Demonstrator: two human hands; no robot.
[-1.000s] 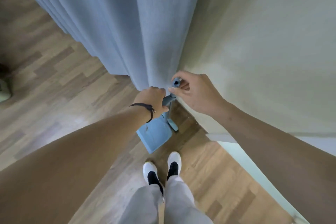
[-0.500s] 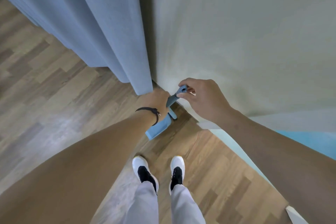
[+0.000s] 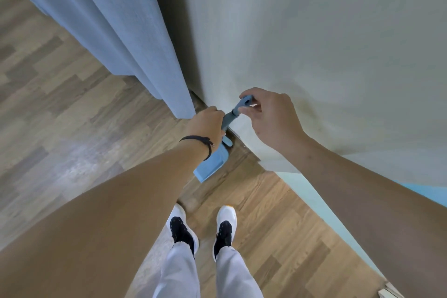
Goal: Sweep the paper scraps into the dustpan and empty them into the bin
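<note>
A blue long-handled dustpan (image 3: 210,164) is seen standing on the wooden floor (image 3: 72,128), close to the corner where the pale wall (image 3: 314,43) meets the floor, with its pan turned edge-on to the camera. Its grey-blue handle (image 3: 231,117) rises toward the camera and is gripped lower down by the left hand (image 3: 206,126), whose fingers are wrapped shut around it; a dark band (image 3: 200,143) is worn on that wrist. The handle's top end (image 3: 246,100) is pinched by the right hand (image 3: 273,116), thumb and fingertips closed lightly on it while the rest of the hand stays loosely curled. Whether a brush is clipped against the handle cannot be told. A grey-blue curtain (image 3: 125,31) hangs to the left of the corner, its hem ending just beside the left hand and hiding the floor edge behind it. Along the right-hand floor edge a pale green skirting strip (image 3: 321,201) is seen, and a brighter blue patch (image 3: 425,191) shows beyond the right forearm. Two white and black shoes (image 3: 203,227) below light trousers (image 3: 208,273) are planted near the bottom edge, just short of the pan. Something pale and layered (image 3: 389,291) lies at the lower right corner, too cropped to identify. No writing or brand can be read on anything.
</note>
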